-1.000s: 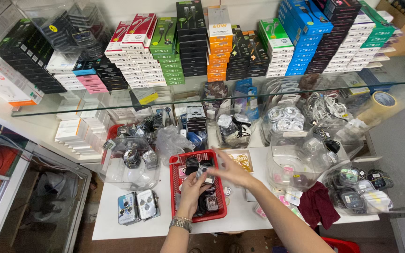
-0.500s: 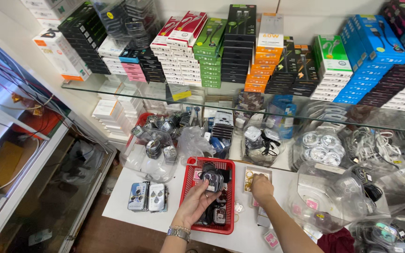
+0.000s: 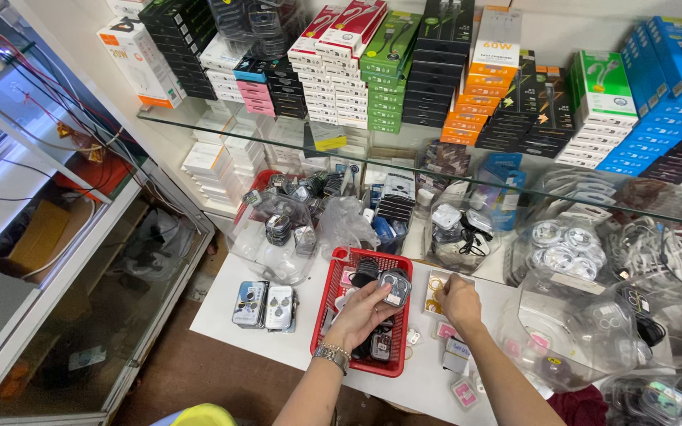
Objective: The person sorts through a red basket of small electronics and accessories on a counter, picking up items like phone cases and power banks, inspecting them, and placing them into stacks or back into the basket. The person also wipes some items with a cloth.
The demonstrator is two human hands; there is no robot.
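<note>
Small clear-packaged camera-lens protector [image 3: 395,287]: held in left hand [image 3: 365,309] above red plastic basket [image 3: 339,293]; right hand [image 3: 459,304], fingers closed, placed just rightward on white bench [image 3: 222,309].

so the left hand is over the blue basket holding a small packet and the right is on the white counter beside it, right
Not quite: the basket is red, not blue. The head view shows the left hand over it holding a small packet, and the right hand on the white counter beside it.
</note>
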